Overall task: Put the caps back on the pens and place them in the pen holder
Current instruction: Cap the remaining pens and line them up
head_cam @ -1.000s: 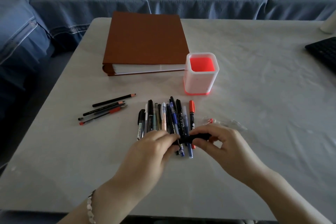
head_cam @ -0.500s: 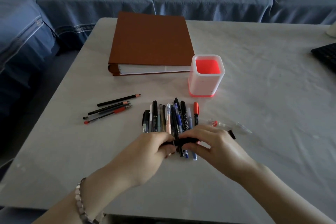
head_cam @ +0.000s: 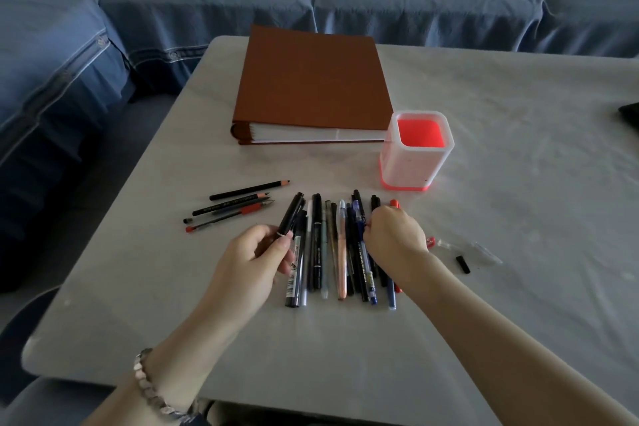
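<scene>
My left hand (head_cam: 254, 258) grips a capped black pen (head_cam: 291, 214) that points up and away over the left side of a row of several pens (head_cam: 340, 252) lying side by side on the table. My right hand (head_cam: 394, 235) rests curled on the right end of that row, fingers down among the pens; what they pinch is hidden. The white pen holder (head_cam: 415, 162) with its red inside stands empty behind the row, to the right. A small black cap (head_cam: 462, 264) and clear caps (head_cam: 484, 251) lie right of my right hand.
A brown binder (head_cam: 311, 86) lies behind the pens, touching the holder's left side. Three pencils and a red-grip pen (head_cam: 235, 209) lie left of the row. A blue sofa runs along the far and left table edges. A dark object sits at the right edge (head_cam: 631, 112).
Both hands were joined on one black pen over the row. Now they are apart: the left holds the black pen alone at the left, the right has dropped onto the row's right end.
</scene>
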`<action>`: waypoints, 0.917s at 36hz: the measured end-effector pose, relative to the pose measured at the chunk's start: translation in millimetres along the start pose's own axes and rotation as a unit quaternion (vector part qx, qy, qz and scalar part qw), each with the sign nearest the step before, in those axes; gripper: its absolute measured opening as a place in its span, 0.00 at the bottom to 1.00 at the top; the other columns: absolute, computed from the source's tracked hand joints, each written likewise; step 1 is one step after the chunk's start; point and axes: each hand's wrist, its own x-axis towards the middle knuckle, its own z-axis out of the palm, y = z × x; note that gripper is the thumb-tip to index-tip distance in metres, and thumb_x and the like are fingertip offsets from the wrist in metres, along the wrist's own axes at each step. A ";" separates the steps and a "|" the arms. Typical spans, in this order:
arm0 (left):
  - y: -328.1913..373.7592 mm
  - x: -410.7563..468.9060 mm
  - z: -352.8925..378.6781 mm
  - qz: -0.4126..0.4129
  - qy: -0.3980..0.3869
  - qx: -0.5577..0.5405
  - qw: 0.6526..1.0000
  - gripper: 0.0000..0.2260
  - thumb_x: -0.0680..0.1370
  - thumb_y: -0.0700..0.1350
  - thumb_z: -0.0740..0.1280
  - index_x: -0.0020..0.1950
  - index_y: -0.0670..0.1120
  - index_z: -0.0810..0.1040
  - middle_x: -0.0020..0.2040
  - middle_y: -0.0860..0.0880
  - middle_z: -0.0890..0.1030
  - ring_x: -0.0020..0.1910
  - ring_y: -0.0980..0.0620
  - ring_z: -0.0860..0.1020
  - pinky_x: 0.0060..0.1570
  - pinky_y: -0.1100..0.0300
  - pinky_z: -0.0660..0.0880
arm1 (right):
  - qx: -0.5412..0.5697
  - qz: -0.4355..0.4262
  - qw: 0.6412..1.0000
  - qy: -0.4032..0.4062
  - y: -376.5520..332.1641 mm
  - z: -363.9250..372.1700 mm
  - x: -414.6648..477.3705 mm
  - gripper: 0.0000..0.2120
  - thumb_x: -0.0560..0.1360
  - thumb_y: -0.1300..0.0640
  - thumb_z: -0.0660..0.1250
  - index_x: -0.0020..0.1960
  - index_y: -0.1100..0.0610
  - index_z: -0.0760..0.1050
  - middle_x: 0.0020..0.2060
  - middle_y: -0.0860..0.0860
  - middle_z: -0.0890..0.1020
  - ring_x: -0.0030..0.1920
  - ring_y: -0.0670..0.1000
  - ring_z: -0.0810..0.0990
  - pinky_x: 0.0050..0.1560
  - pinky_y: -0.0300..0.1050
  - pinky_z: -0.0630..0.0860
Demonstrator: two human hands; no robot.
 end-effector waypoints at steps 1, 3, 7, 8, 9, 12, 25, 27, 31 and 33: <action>0.4 0.0 0.7 -0.004 0.001 -0.010 1.000 0.06 0.78 0.39 0.61 0.45 0.41 0.77 0.30 0.53 0.78 0.26 0.62 0.73 0.30 0.68 0.70 | 0.009 0.006 1.000 -0.005 0.0 0.0 0.4 0.06 0.75 0.64 0.59 0.43 0.62 0.73 0.39 0.55 0.73 0.39 0.58 0.74 0.36 0.45 0.69; 1.2 -0.3 2.5 -0.006 0.001 -0.023 1.000 0.06 0.78 0.39 0.61 0.46 0.41 0.77 0.32 0.51 0.77 0.25 0.63 0.72 0.28 0.72 0.69 | 0.027 0.012 1.000 -0.010 0.8 0.5 0.7 0.08 0.74 0.63 0.61 0.37 0.60 0.69 0.37 0.56 0.75 0.37 0.57 0.74 0.35 0.44 0.70; 1.7 -0.5 6.0 -0.018 0.004 -0.049 0.999 0.05 0.77 0.40 0.62 0.46 0.41 0.77 0.32 0.51 0.77 0.26 0.63 0.72 0.28 0.73 0.69 | 0.036 0.019 0.999 -0.013 2.0 1.0 -1.1 0.07 0.73 0.61 0.64 0.37 0.60 0.68 0.35 0.54 0.73 0.37 0.57 0.74 0.33 0.44 0.69; 1.7 -0.2 7.5 -0.022 0.003 -0.057 0.998 0.05 0.77 0.40 0.62 0.45 0.42 0.77 0.31 0.52 0.77 0.26 0.63 0.72 0.27 0.73 0.69 | 0.040 0.022 0.999 -0.012 2.2 1.3 -0.4 0.10 0.72 0.61 0.64 0.35 0.60 0.66 0.33 0.53 0.72 0.37 0.57 0.74 0.31 0.43 0.68; 1.9 -0.3 9.1 -0.029 0.003 -0.066 0.997 0.05 0.77 0.41 0.63 0.45 0.42 0.78 0.29 0.53 0.77 0.26 0.62 0.72 0.27 0.72 0.69 | 0.049 0.026 0.998 -0.012 3.0 2.2 1.1 0.12 0.72 0.61 0.64 0.33 0.60 0.65 0.31 0.53 0.71 0.35 0.56 0.73 0.28 0.41 0.66; 3.1 0.5 14.2 -0.065 0.003 -0.115 0.991 0.06 0.77 0.41 0.64 0.42 0.41 0.78 0.28 0.53 0.74 0.27 0.59 0.70 0.26 0.69 0.68 | 0.102 0.026 0.994 -0.006 6.2 2.9 3.3 0.16 0.72 0.57 0.65 0.28 0.59 0.64 0.25 0.51 0.69 0.27 0.52 0.70 0.24 0.38 0.62; 24.8 -5.2 64.6 -0.191 -0.073 -0.318 0.926 0.10 0.76 0.48 0.64 0.46 0.42 0.81 0.29 0.51 0.68 0.21 0.58 0.64 0.21 0.67 0.59 | 0.285 -0.168 0.944 0.005 16.4 -30.4 -72.6 0.06 0.78 0.51 0.58 0.48 0.50 0.73 0.27 0.46 0.72 0.26 0.44 0.69 0.28 0.36 0.67; 26.1 -4.3 67.1 -0.159 -0.061 -0.326 0.930 0.12 0.77 0.47 0.61 0.46 0.43 0.82 0.27 0.52 0.66 0.21 0.58 0.62 0.22 0.67 0.56 | 0.264 -0.176 0.948 0.013 21.1 -32.9 -79.1 0.08 0.78 0.52 0.58 0.45 0.52 0.74 0.26 0.47 0.71 0.26 0.44 0.68 0.29 0.35 0.66; 36.3 -2.1 65.6 -0.123 -0.043 -0.383 0.914 0.14 0.81 0.43 0.55 0.57 0.34 0.72 0.26 0.52 0.77 0.22 0.59 0.63 0.22 0.69 0.58 | 0.261 -0.164 0.951 -0.017 26.9 -35.4 -88.0 0.12 0.79 0.53 0.56 0.46 0.57 0.76 0.30 0.55 0.75 0.28 0.47 0.68 0.29 0.40 0.65; 40.6 -1.7 65.6 -0.124 -0.034 -0.411 0.903 0.09 0.81 0.41 0.55 0.50 0.39 0.73 0.32 0.50 0.80 0.23 0.59 0.65 0.21 0.69 0.59 | 0.250 -0.159 0.955 -0.008 26.8 -35.3 -90.1 0.13 0.79 0.53 0.55 0.45 0.55 0.76 0.35 0.57 0.79 0.34 0.54 0.74 0.36 0.47 0.70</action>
